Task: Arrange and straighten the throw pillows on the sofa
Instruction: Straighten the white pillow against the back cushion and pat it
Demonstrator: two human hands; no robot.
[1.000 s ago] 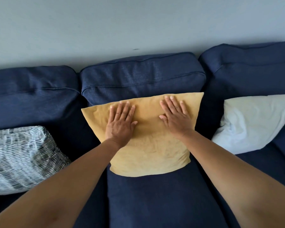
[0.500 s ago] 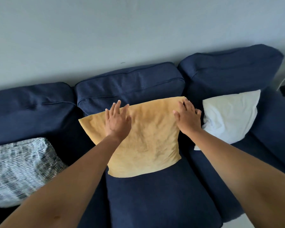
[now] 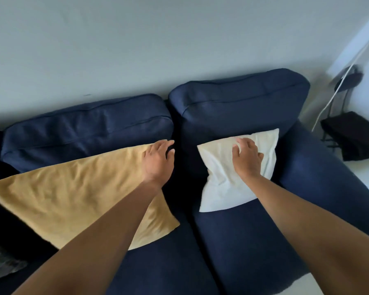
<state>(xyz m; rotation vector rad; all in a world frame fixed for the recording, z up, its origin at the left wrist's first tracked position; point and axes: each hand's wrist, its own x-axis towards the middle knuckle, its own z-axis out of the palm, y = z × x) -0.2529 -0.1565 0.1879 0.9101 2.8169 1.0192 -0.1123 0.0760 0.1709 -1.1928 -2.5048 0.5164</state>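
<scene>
We reach both bare arms forward, forearms entering from the bottom edge and converging slightly toward twelve o'clock. Our left hand (image 3: 158, 160) lies palm down at about eleven o'clock from centre, fingers together and pointing toward one o'clock, their tips seemingly curling over an edge, though blur makes that hard to confirm. Our right hand (image 3: 246, 159) sits at about one o'clock, palm down, knuckles raised, fingers bent and spread as if pressing or bunching what lies beneath.
</scene>
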